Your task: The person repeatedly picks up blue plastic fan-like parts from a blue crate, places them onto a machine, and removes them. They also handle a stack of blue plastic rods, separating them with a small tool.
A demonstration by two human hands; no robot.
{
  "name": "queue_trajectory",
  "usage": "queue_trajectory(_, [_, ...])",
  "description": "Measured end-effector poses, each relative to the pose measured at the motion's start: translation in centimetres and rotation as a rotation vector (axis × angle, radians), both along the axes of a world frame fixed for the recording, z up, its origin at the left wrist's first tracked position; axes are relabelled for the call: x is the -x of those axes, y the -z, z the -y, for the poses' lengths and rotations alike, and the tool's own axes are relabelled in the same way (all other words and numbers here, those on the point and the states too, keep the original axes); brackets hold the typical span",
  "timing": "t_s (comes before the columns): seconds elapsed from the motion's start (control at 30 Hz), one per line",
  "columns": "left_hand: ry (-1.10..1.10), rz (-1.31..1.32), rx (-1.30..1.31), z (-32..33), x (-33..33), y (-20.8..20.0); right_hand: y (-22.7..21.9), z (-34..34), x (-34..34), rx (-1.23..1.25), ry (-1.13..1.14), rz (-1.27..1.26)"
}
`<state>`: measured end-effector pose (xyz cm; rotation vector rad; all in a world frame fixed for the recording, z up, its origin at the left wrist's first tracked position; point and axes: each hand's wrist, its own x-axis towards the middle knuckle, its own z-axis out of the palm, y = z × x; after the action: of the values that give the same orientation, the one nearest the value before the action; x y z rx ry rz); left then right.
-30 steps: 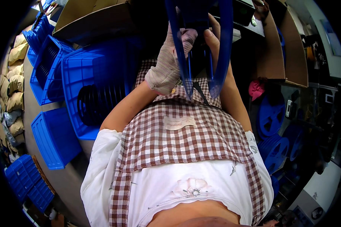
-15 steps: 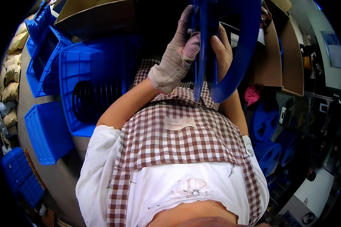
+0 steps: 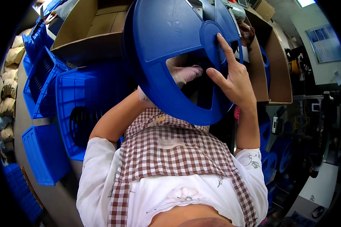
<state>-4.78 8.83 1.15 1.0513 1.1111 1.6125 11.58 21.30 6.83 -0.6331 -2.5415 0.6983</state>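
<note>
The person holds a big blue plastic reel (image 3: 170,49) up in front of the chest, its flat face turned to the camera and nothing carrying it but the two hands. Below it, to the person's left, a blue crate (image 3: 70,109) stands with a black reel (image 3: 81,125) inside, more blue crates (image 3: 41,153) around it, and an open cardboard box (image 3: 91,26) above.

The right hand (image 3: 233,81) lies bare on the reel's face, forefinger stretched to the round hub, thumb hooked over the edge of the cut-out window, the other fingers curled behind the rim. The gloved left hand (image 3: 182,73) shows only through that window, fingers bent on the far side; how tightly it grips I cannot tell.

I judge this a turning or inspecting step. Any next move calls for both hands to keep the wide disc steady by hub and rim so it does not tilt.
</note>
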Motion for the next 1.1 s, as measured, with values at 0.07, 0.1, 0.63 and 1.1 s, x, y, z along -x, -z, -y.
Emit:
queue_trajectory(0.07, [0.076, -0.017, 0.065, -0.8, 1.7, -0.6, -1.3, -1.7, -0.1, -0.022, -0.014, 0.059])
queue_trajectory(0.1, [0.165, 0.061, -0.067, -1.6, 3.0, -0.2, -1.8, -3.2, 0.2, -0.03, -0.046, 0.055])
queue_trajectory(0.63, [-0.091, 0.329, -0.373, -9.7, 19.1, -7.3, -8.7, -18.7, 17.1, -0.578, -0.007, 0.315])
queue_trajectory(1.1, [-0.49, -0.349, -0.154, -3.7, 16.7, -6.8, -7.5, -24.3, 10.6, -0.874, -0.093, -0.111])
